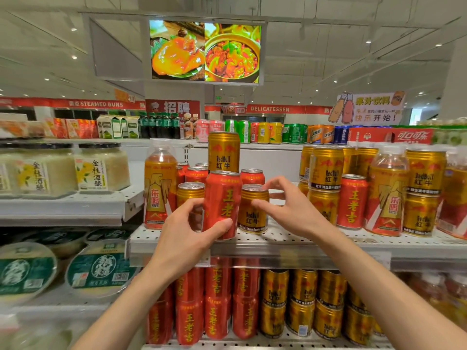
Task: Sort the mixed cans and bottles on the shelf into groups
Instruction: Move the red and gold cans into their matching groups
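Nearest the camera, the person's left hand [188, 224] wraps the lower body of a tall red aluminium drink can with yellow characters [221, 205], thumb across the front and fingers curled behind, at the front edge of the white perforated metal shelf [278, 239]. The right hand [290, 207] hovers with fingers spread and bent around a short gold aluminium can [253, 209] just right of the red one; it appears not yet closed on it. Both cans look sealed, so probably heavy for their size, with rigid but dentable walls and a glossy, likely slippery skin; a mid-body wrap seems safest. Behind stands another gold can [223, 151] stacked on red ones, and left, a clear plastic bottle with an orange label [159, 184].
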`<state>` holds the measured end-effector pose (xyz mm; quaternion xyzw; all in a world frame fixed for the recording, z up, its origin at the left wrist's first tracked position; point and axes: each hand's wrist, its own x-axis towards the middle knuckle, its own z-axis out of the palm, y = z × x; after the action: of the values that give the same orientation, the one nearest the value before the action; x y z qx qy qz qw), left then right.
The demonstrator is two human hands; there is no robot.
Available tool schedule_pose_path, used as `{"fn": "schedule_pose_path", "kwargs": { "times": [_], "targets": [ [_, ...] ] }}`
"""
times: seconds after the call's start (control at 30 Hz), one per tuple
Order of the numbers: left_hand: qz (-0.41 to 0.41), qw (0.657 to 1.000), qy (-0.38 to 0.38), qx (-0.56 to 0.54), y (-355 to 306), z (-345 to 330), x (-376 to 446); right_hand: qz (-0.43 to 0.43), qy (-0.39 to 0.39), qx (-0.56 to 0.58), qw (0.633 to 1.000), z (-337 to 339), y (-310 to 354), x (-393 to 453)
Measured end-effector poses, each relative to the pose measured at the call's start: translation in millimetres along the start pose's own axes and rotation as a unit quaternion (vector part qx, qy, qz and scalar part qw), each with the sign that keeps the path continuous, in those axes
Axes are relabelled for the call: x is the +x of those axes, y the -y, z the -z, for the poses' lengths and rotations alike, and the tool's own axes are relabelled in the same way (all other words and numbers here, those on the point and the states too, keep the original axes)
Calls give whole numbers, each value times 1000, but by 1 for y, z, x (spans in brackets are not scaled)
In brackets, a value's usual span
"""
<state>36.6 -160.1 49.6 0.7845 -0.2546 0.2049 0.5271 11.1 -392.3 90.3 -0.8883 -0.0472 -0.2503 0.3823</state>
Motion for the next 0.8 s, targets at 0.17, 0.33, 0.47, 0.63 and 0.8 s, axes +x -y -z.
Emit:
{"fn": "schedule_pose_path", "kwargs": {
  "times": [0.17, 0.33, 0.47, 0.63, 0.8],
  "targets": [
    [-14, 1000, -15, 8, 4, -2, -3, -6, -4, 5, 1000, -9, 1, -2],
    [-21, 1000, -16, 8, 9, -11, -5, -1, -60, 22, 998, -5, -5, -7],
    [-25, 998, -32, 40, -2, -33, -9, 1, -87, 3, 996, 18, -13, -17],
    [-41, 996, -50, 66, -18, -70, -9, 5, -98, -14, 995, 42, -24, -34],
    [-71, 988, -58, 124, -26, -88, -1, 4, -101, -7, 995, 54, -32, -44]
  ]
}}
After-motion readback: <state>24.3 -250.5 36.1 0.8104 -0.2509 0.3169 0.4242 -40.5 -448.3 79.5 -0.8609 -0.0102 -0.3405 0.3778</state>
